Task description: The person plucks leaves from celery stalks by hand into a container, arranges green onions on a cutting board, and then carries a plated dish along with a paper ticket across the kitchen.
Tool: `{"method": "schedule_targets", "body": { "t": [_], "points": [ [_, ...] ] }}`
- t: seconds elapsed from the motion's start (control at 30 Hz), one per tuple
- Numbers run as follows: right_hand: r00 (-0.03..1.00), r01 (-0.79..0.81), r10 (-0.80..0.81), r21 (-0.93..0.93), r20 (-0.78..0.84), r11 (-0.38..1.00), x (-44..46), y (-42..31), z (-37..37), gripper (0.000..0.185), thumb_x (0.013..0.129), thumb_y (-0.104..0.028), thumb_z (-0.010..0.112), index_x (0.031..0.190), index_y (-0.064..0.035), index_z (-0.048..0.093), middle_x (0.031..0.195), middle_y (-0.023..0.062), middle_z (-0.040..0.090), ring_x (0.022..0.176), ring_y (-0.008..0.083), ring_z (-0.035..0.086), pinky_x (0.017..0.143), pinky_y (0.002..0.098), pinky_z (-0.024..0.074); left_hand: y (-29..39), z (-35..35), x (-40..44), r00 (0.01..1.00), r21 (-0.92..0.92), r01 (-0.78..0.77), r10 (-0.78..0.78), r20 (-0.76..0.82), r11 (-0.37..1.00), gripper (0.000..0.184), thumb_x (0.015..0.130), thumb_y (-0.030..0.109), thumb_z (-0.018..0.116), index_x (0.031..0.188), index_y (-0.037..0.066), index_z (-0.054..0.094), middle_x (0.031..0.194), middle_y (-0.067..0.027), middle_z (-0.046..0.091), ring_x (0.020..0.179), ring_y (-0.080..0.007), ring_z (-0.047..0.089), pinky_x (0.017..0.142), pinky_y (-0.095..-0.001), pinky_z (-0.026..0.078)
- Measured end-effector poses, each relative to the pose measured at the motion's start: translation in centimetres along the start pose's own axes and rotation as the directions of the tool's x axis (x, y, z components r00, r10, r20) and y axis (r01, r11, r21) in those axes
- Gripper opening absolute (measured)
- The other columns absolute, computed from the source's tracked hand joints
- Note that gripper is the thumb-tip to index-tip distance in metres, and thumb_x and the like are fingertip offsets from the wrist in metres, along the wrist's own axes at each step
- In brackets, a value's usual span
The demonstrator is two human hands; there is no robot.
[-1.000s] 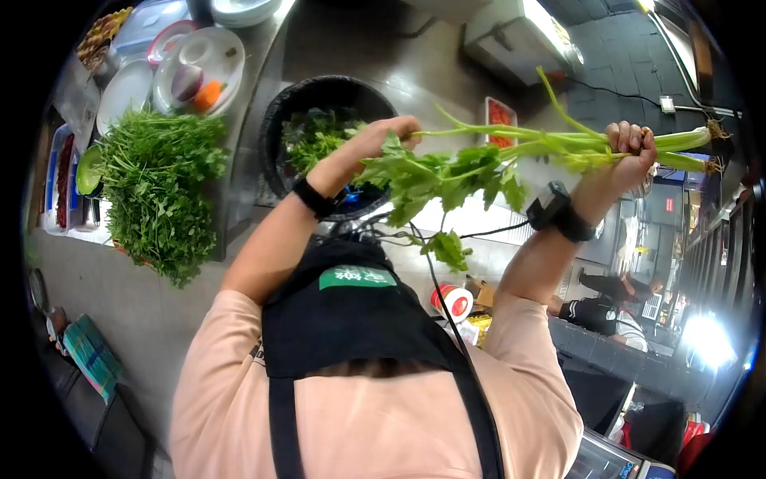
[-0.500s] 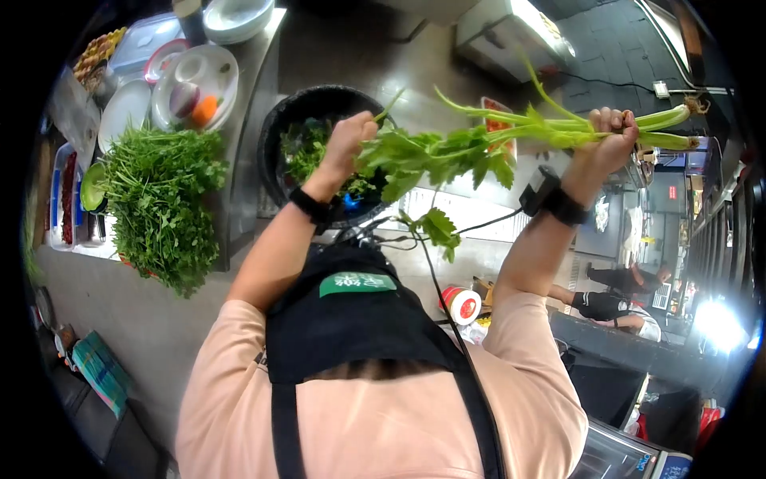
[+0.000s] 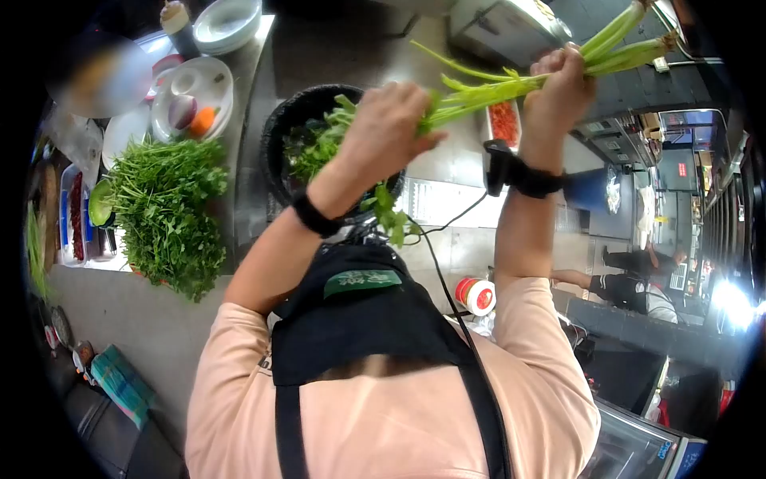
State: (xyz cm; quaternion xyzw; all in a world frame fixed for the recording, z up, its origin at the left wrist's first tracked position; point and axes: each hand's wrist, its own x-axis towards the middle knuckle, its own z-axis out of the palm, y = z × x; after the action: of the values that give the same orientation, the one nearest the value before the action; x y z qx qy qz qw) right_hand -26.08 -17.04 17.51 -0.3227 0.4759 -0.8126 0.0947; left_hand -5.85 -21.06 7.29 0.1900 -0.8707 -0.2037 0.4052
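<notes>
My right hand is closed around a bunch of celery near its root end, holding it up and slanting toward the upper right. My left hand lies over the leafy end, fingers curled round it and thumb standing out, somewhat blurred. Leaves show on both sides of that hand, and a loose leaf sprig hangs below it. Under my left hand stands a black lined bin with green trimmings inside. Both wrists wear black bands.
At left, a metal counter bears a heap of leafy herbs, a white plate with a purple onion and orange piece, and stacked bowls. A red-and-white tub and black cable are near me. People stand far right.
My right hand has moved up and left with the celery, tilting its root end upward. My left hand has come right onto the leafy end; the small stem it held is no longer visible.
</notes>
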Motion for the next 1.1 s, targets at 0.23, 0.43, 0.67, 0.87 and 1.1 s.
{"method": "schedule_targets", "body": {
  "t": [0.23, 0.43, 0.67, 0.87, 1.1],
  "points": [
    [0.999, 0.024, -0.026, -0.086, -0.032, 0.996, -0.3, 0.3, 0.5, 0.013, 0.086, -0.007, 0.054, 0.077, -0.0064, 0.045, 0.06, 0.0011, 0.045, 0.048, 0.0114, 0.045, 0.05, 0.0289, 0.0403, 0.0, 2.4, -1.4, 0.998, 0.155, -0.037, 0.029, 0.051, 0.987, 0.016, 0.082, 0.01, 0.064, 0.093, 0.003, 0.054, 0.085, -0.0086, 0.053, 0.08, -0.0265, 0.056, 0.072, -0.0347, 0.043],
    [0.999, 0.021, -0.024, -0.068, -0.045, 0.997, 0.5, 1.3, -0.7, 0.014, 0.085, -0.007, 0.054, 0.075, -0.0067, 0.045, 0.058, 0.0011, 0.044, 0.047, 0.0117, 0.045, 0.047, 0.0284, 0.0398, 0.5, 2.1, -1.1, 0.992, 0.081, -0.013, 0.003, 0.124, 0.997, 0.016, 0.084, 0.009, 0.062, 0.093, 0.002, 0.051, 0.081, -0.0105, 0.051, 0.07, -0.0283, 0.057, 0.063, -0.0394, 0.047],
    [0.997, 0.055, -0.061, -0.108, -0.049, 0.993, 1.3, 2.3, -1.7, 0.005, 0.084, -0.005, 0.054, 0.084, -0.0027, 0.049, 0.059, 0.0029, 0.05, 0.045, 0.0105, 0.048, 0.042, 0.0236, 0.0398, 1.3, 1.8, -0.8, 0.974, 0.175, -0.128, 0.091, 0.207, 0.976, 0.01, 0.086, 0.007, 0.054, 0.094, 0.003, 0.049, 0.079, -0.0109, 0.056, 0.068, -0.0264, 0.064, 0.057, -0.0346, 0.052],
    [0.995, 0.02, -0.04, -0.224, -0.088, 0.974, 1.4, 2.4, -2.0, 0.006, 0.085, -0.005, 0.056, 0.085, -0.0015, 0.05, 0.06, 0.0038, 0.052, 0.045, 0.0111, 0.05, 0.041, 0.0233, 0.0392, 0.8, 1.3, -0.8, 0.967, 0.176, -0.144, 0.101, 0.233, 0.974, 0.008, 0.087, 0.008, 0.053, 0.093, 0.003, 0.05, 0.078, -0.0096, 0.055, 0.069, -0.0266, 0.063, 0.058, -0.0364, 0.051],
    [0.994, -0.025, 0.002, -0.211, -0.111, 0.977, 2.2, 4.2, -2.4, 0.007, 0.085, -0.006, 0.055, 0.083, -0.0012, 0.05, 0.06, 0.0044, 0.053, 0.045, 0.011, 0.05, 0.04, 0.0236, 0.0375, -0.9, 0.7, 0.7, 0.899, 0.34, -0.429, 0.357, 0.256, 0.837, 0.004, 0.083, 0.01, 0.058, 0.081, 0.008, 0.054, 0.072, -0.0064, 0.052, 0.069, -0.025, 0.059, 0.065, -0.0376, 0.047]
  ]
}}
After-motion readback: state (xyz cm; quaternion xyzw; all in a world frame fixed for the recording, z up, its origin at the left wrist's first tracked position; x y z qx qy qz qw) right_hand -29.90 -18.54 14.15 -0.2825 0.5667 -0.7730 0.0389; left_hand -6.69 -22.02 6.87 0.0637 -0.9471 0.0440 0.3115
